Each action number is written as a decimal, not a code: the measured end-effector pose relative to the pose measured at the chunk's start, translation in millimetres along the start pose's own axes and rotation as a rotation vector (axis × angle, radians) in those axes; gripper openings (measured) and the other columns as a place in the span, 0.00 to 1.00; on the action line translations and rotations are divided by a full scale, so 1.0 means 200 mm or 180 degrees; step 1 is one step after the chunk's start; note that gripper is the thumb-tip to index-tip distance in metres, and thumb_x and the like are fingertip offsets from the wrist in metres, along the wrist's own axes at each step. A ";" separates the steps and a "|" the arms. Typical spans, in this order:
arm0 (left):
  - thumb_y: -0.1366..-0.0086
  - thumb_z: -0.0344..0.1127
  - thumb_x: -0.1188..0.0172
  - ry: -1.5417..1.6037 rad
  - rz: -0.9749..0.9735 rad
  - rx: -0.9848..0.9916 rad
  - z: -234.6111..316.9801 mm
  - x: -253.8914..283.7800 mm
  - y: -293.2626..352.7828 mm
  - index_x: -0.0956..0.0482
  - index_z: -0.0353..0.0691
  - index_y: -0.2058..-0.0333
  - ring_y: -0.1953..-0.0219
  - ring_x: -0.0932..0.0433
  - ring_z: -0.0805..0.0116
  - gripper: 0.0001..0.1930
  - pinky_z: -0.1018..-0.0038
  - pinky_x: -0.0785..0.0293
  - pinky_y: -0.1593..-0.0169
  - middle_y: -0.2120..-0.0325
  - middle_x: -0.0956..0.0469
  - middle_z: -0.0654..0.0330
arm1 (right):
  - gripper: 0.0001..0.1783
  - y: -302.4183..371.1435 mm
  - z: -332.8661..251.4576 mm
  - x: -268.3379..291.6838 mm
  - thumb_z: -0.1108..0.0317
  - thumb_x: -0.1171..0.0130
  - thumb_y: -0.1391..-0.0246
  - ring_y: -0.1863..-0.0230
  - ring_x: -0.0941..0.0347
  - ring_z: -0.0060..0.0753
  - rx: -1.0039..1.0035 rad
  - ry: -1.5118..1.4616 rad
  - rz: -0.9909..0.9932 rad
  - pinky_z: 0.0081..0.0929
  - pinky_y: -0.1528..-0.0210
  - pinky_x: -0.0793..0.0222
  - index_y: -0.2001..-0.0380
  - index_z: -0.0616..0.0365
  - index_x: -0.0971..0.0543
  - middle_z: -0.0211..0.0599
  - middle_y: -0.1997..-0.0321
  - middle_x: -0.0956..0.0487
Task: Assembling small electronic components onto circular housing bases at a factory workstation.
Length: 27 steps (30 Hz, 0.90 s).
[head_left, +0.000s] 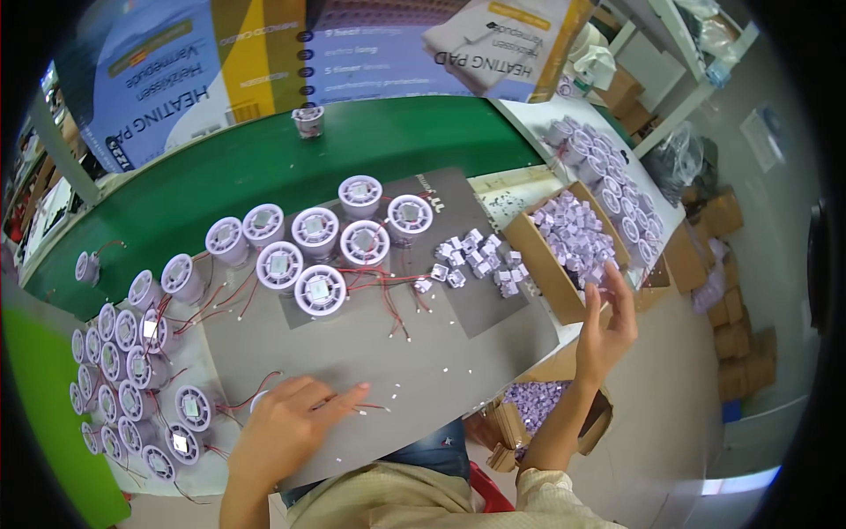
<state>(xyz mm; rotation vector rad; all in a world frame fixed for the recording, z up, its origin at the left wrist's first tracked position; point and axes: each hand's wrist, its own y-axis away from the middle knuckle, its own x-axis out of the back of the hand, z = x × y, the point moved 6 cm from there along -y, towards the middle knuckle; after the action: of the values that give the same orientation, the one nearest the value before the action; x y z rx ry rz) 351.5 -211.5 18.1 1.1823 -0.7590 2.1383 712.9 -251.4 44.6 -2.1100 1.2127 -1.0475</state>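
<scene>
My left hand [295,423] lies low over the mat with its fingers curled and the index finger stretched right. It is closed around a lilac cup-shaped housing [257,402], of which only a sliver of rim shows. Red wires [374,406] end just past the fingers. At the near right end of an open cardboard box [546,280], my right hand [608,331] is raised with thumb and fingers apart; I see nothing held. Small lilac plastic blocks [573,231] fill that box. More loose blocks [476,256] lie on the mat to its left.
Several lilac housings with metal squares and red wires [320,291] stand on the grey mat [352,344]. More crowd the left [110,361] and the far right table [608,185]. A lone wrapped cup [307,122] stands far back. Below right sits a carton of lilac parts [533,401].
</scene>
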 end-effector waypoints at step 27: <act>0.43 0.27 0.33 0.1269 0.1459 0.1455 -0.04 -0.08 0.01 0.16 0.35 0.67 0.80 0.26 0.73 0.05 0.77 0.35 0.75 0.79 0.20 0.60 | 0.18 0.32 -0.22 -0.65 0.72 0.31 0.55 0.54 0.27 0.49 0.0465 0.0228 -0.1624 0.40 0.50 0.30 0.58 0.57 0.20 0.40 0.54 0.22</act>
<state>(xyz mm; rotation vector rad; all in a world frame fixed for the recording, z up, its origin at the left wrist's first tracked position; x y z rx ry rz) 353.2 -210.7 1.0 0.7817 -0.3926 2.9249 604.2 -170.4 -23.9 -2.3352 0.6061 -1.3877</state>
